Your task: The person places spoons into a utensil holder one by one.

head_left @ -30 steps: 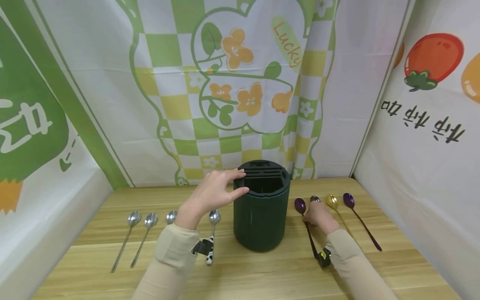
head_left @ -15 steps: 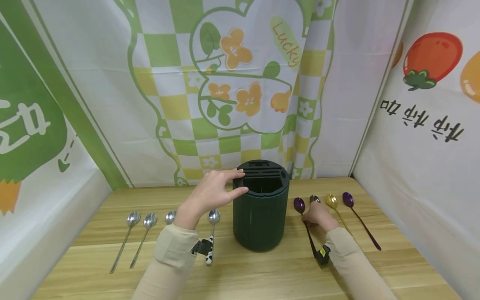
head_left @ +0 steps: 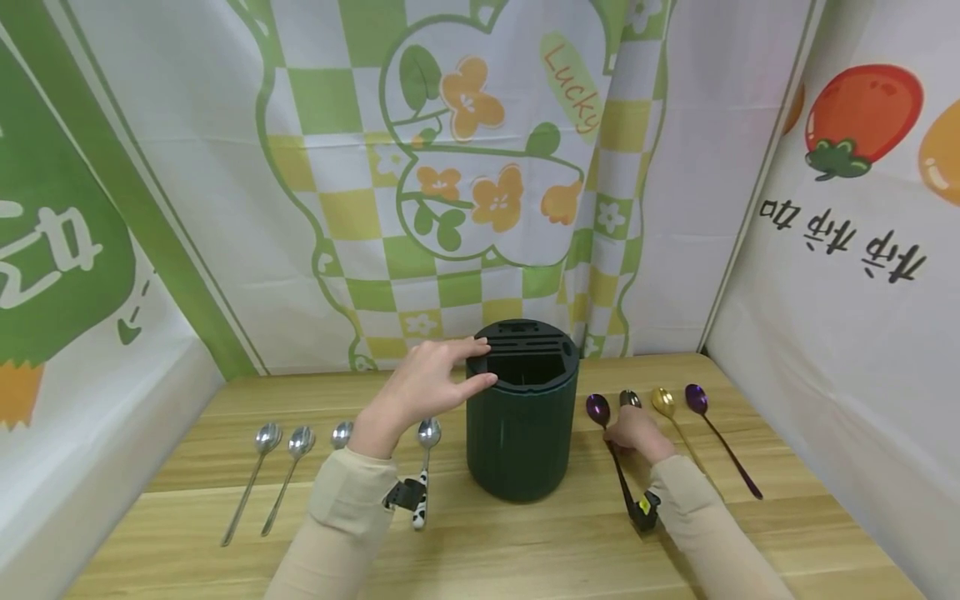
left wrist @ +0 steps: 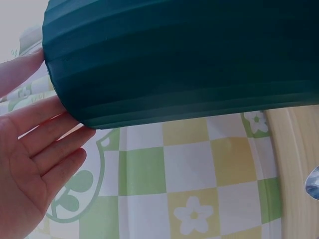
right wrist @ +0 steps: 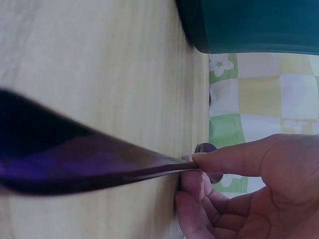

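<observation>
While the left hand (head_left: 423,379) touches the rim of the dark green container (head_left: 517,446) with extended fingers, the right hand (head_left: 637,429) pinches the nearest purple spoon (right wrist: 75,159) by its handle, at the surface (head_left: 517,550) beside that container. A firm pinch (the handle looks slick) and a straight lift would best spare the neighbouring dark spoon (head_left: 630,398).

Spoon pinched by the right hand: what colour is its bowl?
Purple; the spoon bowl shows best in the head view.

You have a dark green container (head_left: 519,446), a purple spoon (head_left: 597,408), a gold spoon (head_left: 663,402), silver spoons (head_left: 267,437) and a curtain (head_left: 360,215) checked in green, yellow and white.
</observation>
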A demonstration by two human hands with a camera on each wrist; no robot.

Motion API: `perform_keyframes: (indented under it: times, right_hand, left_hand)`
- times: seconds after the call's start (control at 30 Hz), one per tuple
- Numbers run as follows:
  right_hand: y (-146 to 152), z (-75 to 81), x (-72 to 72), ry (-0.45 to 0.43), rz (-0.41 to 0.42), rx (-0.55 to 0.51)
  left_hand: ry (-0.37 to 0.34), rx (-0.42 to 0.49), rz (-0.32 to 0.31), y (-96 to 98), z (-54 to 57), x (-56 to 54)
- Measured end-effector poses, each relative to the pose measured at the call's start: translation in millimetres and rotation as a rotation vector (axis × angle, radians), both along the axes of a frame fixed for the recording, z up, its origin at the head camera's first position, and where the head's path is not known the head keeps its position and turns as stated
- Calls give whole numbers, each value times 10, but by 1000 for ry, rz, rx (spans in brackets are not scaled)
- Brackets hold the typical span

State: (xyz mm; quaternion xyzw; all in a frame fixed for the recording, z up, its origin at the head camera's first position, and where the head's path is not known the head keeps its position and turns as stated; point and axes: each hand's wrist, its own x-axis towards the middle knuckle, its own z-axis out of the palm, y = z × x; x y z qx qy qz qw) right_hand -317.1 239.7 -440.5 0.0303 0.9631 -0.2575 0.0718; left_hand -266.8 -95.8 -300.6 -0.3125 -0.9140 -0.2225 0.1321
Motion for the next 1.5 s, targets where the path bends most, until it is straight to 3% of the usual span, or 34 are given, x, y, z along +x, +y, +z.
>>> perform_keyframes:
  times: [0.33,1.03,1.5]
  right_hand:
    - [-21,-4,6,-17,-36,5]
    - [5,-48,2,71,-31,-47]
    - [1,56,68,134,-6,-80]
  left_hand:
    - [17,-1,-5,7,-7,-20]
    - [10,-2,-6,9,-7,-15]
    - [19,2,-3,2,-15,-14]
